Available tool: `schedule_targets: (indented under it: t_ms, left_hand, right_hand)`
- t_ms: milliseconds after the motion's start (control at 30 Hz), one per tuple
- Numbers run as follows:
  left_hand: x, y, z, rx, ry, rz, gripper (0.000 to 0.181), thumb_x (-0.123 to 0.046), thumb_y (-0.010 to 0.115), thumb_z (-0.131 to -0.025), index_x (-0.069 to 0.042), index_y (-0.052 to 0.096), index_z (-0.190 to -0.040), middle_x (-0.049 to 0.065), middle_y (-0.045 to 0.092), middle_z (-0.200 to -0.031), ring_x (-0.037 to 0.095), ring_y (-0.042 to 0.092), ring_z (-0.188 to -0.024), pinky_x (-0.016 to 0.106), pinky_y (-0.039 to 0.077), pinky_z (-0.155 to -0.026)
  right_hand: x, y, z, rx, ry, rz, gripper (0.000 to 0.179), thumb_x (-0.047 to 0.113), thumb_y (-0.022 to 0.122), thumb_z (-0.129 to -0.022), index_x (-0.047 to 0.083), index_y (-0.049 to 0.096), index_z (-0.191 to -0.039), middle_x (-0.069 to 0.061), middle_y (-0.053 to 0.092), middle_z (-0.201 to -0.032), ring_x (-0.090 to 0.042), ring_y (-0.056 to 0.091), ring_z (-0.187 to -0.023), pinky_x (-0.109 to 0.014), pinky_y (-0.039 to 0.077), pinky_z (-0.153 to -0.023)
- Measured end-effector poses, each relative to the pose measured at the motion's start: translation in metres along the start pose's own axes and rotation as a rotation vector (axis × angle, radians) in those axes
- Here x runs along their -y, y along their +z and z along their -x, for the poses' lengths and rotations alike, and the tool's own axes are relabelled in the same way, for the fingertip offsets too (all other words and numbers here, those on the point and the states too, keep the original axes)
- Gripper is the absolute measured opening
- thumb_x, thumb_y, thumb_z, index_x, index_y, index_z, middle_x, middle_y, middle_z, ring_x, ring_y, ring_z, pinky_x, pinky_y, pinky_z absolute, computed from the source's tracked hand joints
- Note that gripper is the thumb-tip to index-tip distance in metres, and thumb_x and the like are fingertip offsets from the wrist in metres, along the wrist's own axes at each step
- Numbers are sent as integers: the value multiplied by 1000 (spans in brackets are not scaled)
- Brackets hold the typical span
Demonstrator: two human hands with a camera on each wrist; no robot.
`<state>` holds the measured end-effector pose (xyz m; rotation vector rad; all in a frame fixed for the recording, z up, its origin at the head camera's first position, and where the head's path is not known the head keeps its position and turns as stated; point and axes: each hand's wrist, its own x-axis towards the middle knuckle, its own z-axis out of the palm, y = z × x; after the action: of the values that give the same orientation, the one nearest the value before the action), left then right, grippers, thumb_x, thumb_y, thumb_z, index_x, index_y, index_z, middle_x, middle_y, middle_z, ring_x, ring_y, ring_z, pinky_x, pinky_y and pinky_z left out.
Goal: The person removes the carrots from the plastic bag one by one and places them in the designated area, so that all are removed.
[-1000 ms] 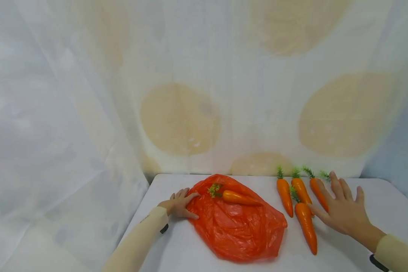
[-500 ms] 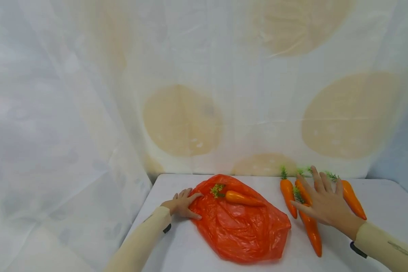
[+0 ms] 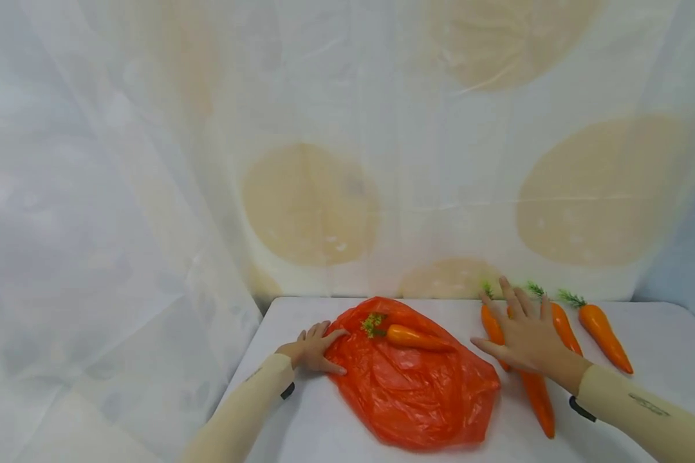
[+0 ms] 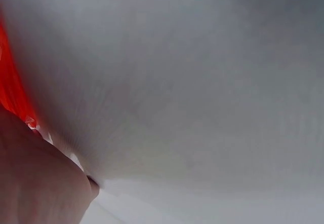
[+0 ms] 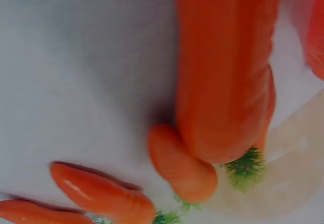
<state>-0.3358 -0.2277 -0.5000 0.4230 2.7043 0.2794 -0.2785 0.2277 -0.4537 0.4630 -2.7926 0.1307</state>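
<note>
A crumpled red plastic bag (image 3: 417, 399) lies flat on the white table, with one orange carrot (image 3: 417, 339) with a leafy top lying on it. My left hand (image 3: 314, 352), fingers spread, touches the bag's left edge; the left wrist view has the back of that hand (image 4: 40, 178) at lower left beside a strip of bag (image 4: 12, 84). Right of the bag, my right hand (image 3: 529, 337) is spread over several carrots and partly hides them. Among these, one carrot (image 3: 538, 402) points toward me from beneath the hand. Close up in the right wrist view is a large carrot (image 5: 225, 72).
Two more carrots, one slanting (image 3: 564, 328) and one farther right (image 3: 605, 337), lie beside the right hand, green tops toward the back. A pale curtain (image 3: 440, 161) with beige round patches hangs behind the table (image 3: 660, 399).
My right hand has moved left across the carrots, uncovering the ones on the right and covering those nearer the bag. The left hand and the bag stay in place.
</note>
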Motion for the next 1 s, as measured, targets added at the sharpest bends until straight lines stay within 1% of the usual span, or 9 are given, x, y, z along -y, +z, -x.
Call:
schedule_targets:
  t_ms: [133, 233, 300, 467, 500, 633, 767, 867, 1000]
  left_hand:
    - [-1, 5, -1, -8, -2, -7, 91, -71, 71, -73, -44, 30, -150, 9, 14, -163, 37, 16, -148, 64, 14, -119]
    - [-2, 5, -2, -7, -1, -10, 91, -71, 71, -73, -44, 30, -150, 9, 14, -164, 37, 15, -149, 64, 14, -119]
    - [-2, 7, -5, -14, 1, -5, 91, -70, 72, -72, -44, 31, -149, 9, 14, -164, 37, 15, -149, 65, 13, -119]
    - [-1, 6, -4, -18, 12, -16, 91, -71, 72, -72, -44, 30, -149, 9, 14, -163, 37, 15, -149, 65, 14, -119]
    - [-2, 5, -3, -15, 12, -17, 90, -71, 71, -73, -44, 30, -149, 9, 14, -163, 37, 15, -149, 65, 14, -119]
    - [-1, 0, 2, -16, 8, -29, 89, -70, 71, -74, -43, 31, -149, 10, 14, -163, 37, 16, -148, 65, 14, -119]
    - [-2, -3, 4, -14, 1, -28, 89, -68, 72, -75, -41, 31, -149, 10, 14, -163, 38, 15, -149, 65, 13, -119]
    - [-4, -5, 6, -10, -5, -13, 89, -69, 72, -74, -41, 32, -149, 10, 15, -163, 38, 15, -149, 65, 12, -119]
    - [-3, -3, 5, -13, 19, -3, 90, -71, 71, -73, -43, 32, -148, 12, 15, -163, 40, 15, -148, 67, 12, -118]
  right_hand:
    - [9, -1, -5, -8, -39, 11, 94, 75, 51, -86, 24, 18, -159, -20, -2, -166, -52, 24, -142, -81, 5, -105]
    - [14, -2, -8, -9, -59, 5, 92, 74, 51, -87, 25, 20, -158, -20, 2, -166, -50, 22, -144, -79, 7, -107]
    - [18, -1, -9, -2, -76, -12, 92, 73, 51, -87, 25, 18, -159, -19, 0, -166, -50, 20, -145, -79, 7, -107]
    - [27, 1, -16, 6, -131, 5, 91, 73, 51, -87, 24, 22, -158, -17, -4, -166, -49, 20, -146, -79, 7, -108]
    - [30, 1, -18, 0, -144, 16, 91, 74, 51, -87, 24, 24, -157, -17, -2, -166, -49, 22, -145, -78, 7, -109]
    - [39, 5, -22, -26, -189, 23, 91, 75, 51, -86, 27, 23, -158, -17, 1, -166, -48, 26, -144, -80, 9, -107]
    - [51, 8, -24, -51, -232, 23, 90, 75, 53, -85, 25, 29, -156, -17, 7, -166, -47, 30, -143, -80, 12, -107]
    - [59, 10, -26, -54, -269, 41, 87, 74, 53, -85, 24, 34, -154, -16, 9, -165, -46, 30, -143, -79, 16, -107]
    - [69, 15, -30, -51, -329, 20, 86, 71, 57, -85, 23, 36, -153, -14, 7, -166, -46, 30, -143, -78, 17, -107]
